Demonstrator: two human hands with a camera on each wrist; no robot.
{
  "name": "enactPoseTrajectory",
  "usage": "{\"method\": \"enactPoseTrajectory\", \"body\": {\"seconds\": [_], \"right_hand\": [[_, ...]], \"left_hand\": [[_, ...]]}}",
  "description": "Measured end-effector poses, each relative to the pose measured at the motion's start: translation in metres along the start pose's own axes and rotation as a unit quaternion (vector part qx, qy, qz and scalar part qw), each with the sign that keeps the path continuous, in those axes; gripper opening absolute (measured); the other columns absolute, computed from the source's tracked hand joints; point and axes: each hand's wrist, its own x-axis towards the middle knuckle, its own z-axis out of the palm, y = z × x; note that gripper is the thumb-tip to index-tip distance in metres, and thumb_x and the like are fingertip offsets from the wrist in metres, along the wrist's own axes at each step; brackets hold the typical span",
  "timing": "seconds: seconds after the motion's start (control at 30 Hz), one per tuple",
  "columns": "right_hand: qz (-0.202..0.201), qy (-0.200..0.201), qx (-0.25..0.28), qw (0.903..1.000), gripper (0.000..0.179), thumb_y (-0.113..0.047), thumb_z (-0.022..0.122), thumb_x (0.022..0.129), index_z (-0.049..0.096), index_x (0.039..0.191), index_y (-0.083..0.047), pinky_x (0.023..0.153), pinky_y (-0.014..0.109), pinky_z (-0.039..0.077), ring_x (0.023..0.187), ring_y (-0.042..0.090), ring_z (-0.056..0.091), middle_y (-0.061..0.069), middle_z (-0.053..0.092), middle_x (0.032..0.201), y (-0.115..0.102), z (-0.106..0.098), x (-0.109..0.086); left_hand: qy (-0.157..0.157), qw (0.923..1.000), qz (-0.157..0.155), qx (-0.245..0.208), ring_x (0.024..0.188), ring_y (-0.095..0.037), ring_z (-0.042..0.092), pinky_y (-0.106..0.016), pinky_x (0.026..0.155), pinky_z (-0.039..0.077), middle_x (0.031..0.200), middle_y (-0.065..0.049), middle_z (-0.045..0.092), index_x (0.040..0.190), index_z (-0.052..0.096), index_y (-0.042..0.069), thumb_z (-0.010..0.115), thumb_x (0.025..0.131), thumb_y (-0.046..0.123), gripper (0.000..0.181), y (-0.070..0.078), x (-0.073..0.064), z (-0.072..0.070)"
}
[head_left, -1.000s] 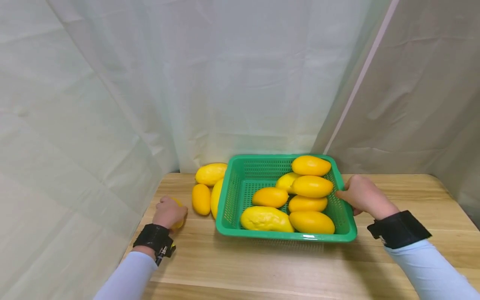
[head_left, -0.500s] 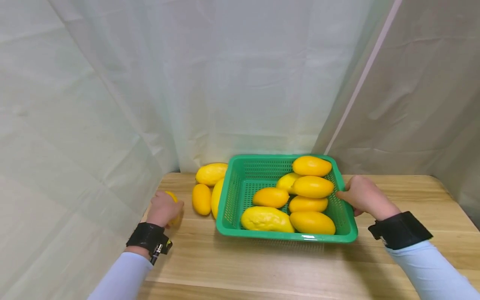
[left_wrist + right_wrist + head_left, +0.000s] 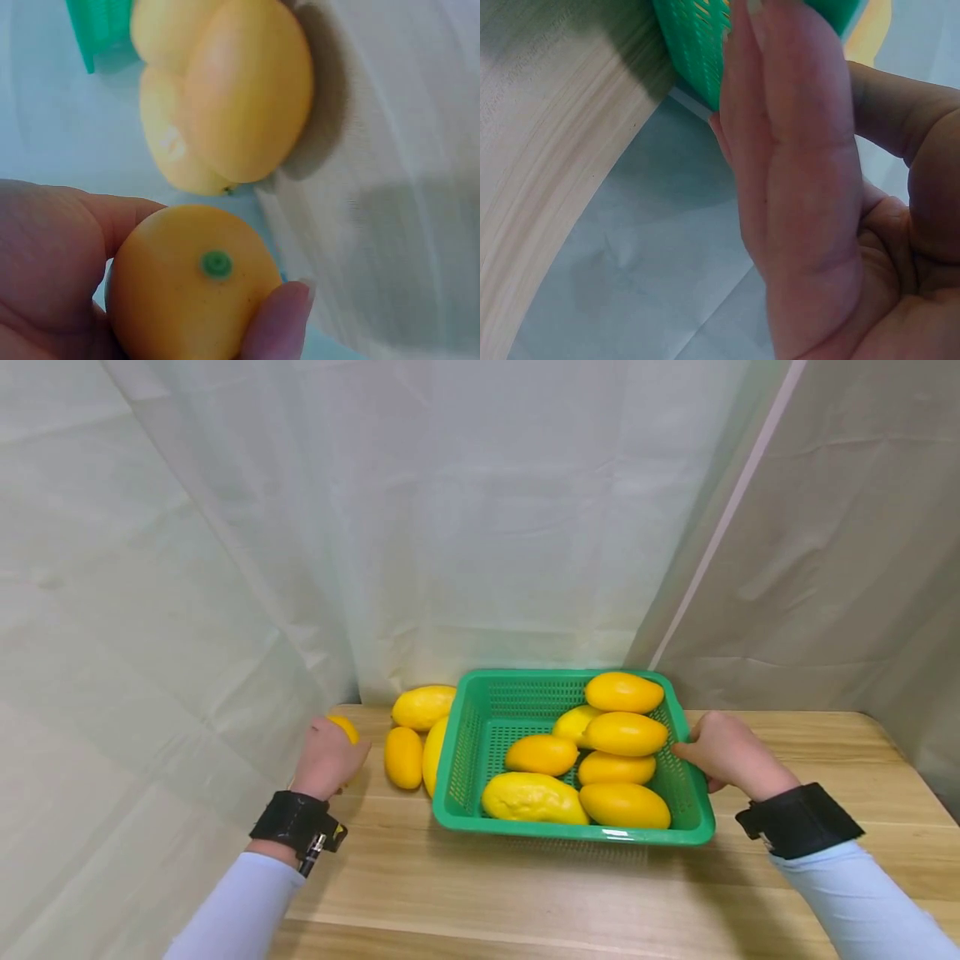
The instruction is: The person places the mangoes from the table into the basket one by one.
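My left hand (image 3: 324, 760) grips a mango (image 3: 187, 300) at the table's left end, its green stem end facing the left wrist camera. Most of that fruit is hidden by the hand in the head view. My right hand (image 3: 731, 756) holds the right side of a green plastic basket (image 3: 570, 832), thumb at the rim and fingers along the outer wall. Several mangoes (image 3: 625, 804) and a bumpy yellow fruit (image 3: 534, 798) lie in the basket, mostly in its right and front parts. Left of it sits another mango (image 3: 403, 758) on the table.
A yellow fruit (image 3: 422, 707) lies behind that mango, and a further yellow fruit (image 3: 432, 757) is partly covered by the basket's left wall. The wooden table (image 3: 510, 893) ends against pale hanging sheets (image 3: 517, 527) at the back and left.
My left hand has moved away from me and slightly left, carrying the mango with it. The right hand and the basket have stayed practically in place.
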Motion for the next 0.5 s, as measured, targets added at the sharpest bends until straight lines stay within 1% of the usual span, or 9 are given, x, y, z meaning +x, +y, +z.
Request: {"method": "enactPoseTrajectory", "body": {"seconds": [0.07,0.13,0.2,0.23,0.3,0.33,0.43,0.5], "right_hand": [[0.000,-0.001,0.002,1.0000,0.028,-0.025,0.059,0.089,0.064,0.076,0.000,0.050,0.027,0.054,0.047,0.017,0.061,0.006,0.055,0.060,0.000,0.001,0.000],[0.002,-0.003,0.004,1.0000,0.028,-0.025,0.059,0.089,0.064,0.076,0.000,0.050,0.028,0.054,0.048,0.017,0.061,0.006,0.056,0.061,0.000,0.001,0.000],[0.004,-0.005,0.007,1.0000,0.028,-0.024,0.058,0.089,0.063,0.076,0.000,0.050,0.028,0.054,0.049,0.017,0.062,0.006,0.056,0.061,0.000,0.001,0.000],[0.004,-0.006,0.007,0.9999,0.028,-0.024,0.058,0.089,0.064,0.077,0.000,0.050,0.028,0.054,0.048,0.017,0.061,0.006,0.056,0.061,0.000,0.001,0.000],[0.007,-0.008,0.005,0.9999,0.028,-0.025,0.058,0.090,0.064,0.077,0.000,0.050,0.028,0.054,0.048,0.016,0.061,0.006,0.056,0.062,0.000,0.000,0.001],[0.007,-0.008,0.005,0.9999,0.028,-0.025,0.058,0.090,0.063,0.077,0.000,0.050,0.027,0.054,0.048,0.015,0.060,0.006,0.056,0.062,0.000,0.001,0.001],[0.007,-0.009,0.002,0.9999,0.029,-0.025,0.058,0.090,0.063,0.077,0.000,0.050,0.027,0.054,0.047,0.014,0.060,0.006,0.056,0.062,0.001,0.001,0.001],[0.008,-0.009,0.001,0.9999,0.029,-0.025,0.058,0.090,0.063,0.077,0.000,0.050,0.027,0.054,0.047,0.014,0.060,0.006,0.056,0.062,0.001,0.001,0.002]], "left_hand": [[0.020,0.9996,0.022,0.005,0.059,-0.029,0.055,-0.034,0.052,0.050,0.102,-0.028,0.037,0.129,0.012,-0.017,0.054,0.088,0.031,0.075,0.005,-0.001,-0.004],[0.036,0.9982,0.045,0.014,0.076,-0.034,0.054,-0.042,0.068,0.051,0.106,-0.031,0.038,0.128,0.013,-0.018,0.053,0.087,0.029,0.074,0.010,-0.001,-0.008],[0.052,0.9961,0.067,0.027,0.093,-0.040,0.051,-0.049,0.083,0.046,0.111,-0.035,0.040,0.128,0.014,-0.020,0.053,0.087,0.029,0.075,0.016,-0.002,-0.012],[0.056,0.9953,0.072,0.031,0.099,-0.042,0.048,-0.051,0.088,0.044,0.115,-0.037,0.040,0.129,0.013,-0.020,0.053,0.087,0.031,0.077,0.020,-0.002,-0.014],[0.058,0.9946,0.077,0.036,0.104,-0.045,0.049,-0.053,0.088,0.044,0.122,-0.039,0.038,0.132,0.011,-0.020,0.053,0.088,0.034,0.081,0.027,-0.003,-0.017],[0.062,0.9942,0.079,0.039,0.104,-0.046,0.050,-0.053,0.085,0.046,0.124,-0.039,0.037,0.134,0.010,-0.019,0.053,0.088,0.036,0.083,0.031,-0.003,-0.018],[0.069,0.9929,0.085,0.048,0.095,-0.044,0.055,-0.049,0.070,0.050,0.127,-0.038,0.037,0.137,0.009,-0.016,0.053,0.088,0.040,0.086,0.045,-0.006,-0.021],[0.073,0.9920,0.093,0.045,0.091,-0.041,0.056,-0.045,0.064,0.049,0.127,-0.035,0.038,0.138,0.010,-0.013,0.053,0.088,0.041,0.085,0.055,-0.008,-0.022]]}}
